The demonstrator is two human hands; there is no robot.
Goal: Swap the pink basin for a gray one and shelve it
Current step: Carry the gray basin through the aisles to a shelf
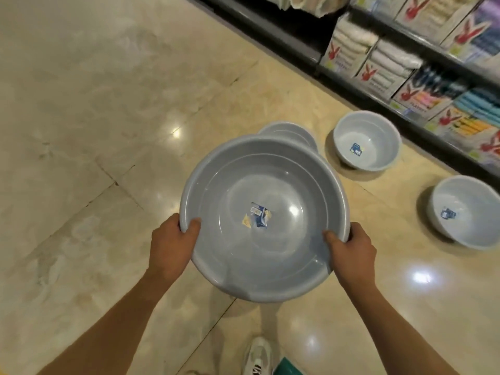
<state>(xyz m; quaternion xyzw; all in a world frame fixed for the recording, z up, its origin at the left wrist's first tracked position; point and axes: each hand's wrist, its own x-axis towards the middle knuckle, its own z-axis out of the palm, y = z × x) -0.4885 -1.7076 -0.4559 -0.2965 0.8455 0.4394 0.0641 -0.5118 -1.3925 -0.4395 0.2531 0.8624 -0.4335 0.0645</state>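
Observation:
A large gray basin (pixel 270 171) with a blue label stuck inside hangs level in front of me above the floor. My left hand (pixel 173 244) grips its near left rim, thumb inside. My right hand (pixel 351 253) grips the near right rim the same way. Behind it on the floor, partly hidden, sits another gray basin (pixel 290 132). Two smaller gray basins stand on the floor to the right, one (pixel 378 136) near the shelf and one (pixel 470 212) at the frame's right edge. No pink basin is in view.
A dark store shelf (pixel 384 100) runs diagonally along the upper right, stocked with boxed towels (pixel 349 50). The floor (pixel 94 117) is glossy beige tile. My white shoe (pixel 258 355) shows at the bottom, beside a teal object (pixel 288 368).

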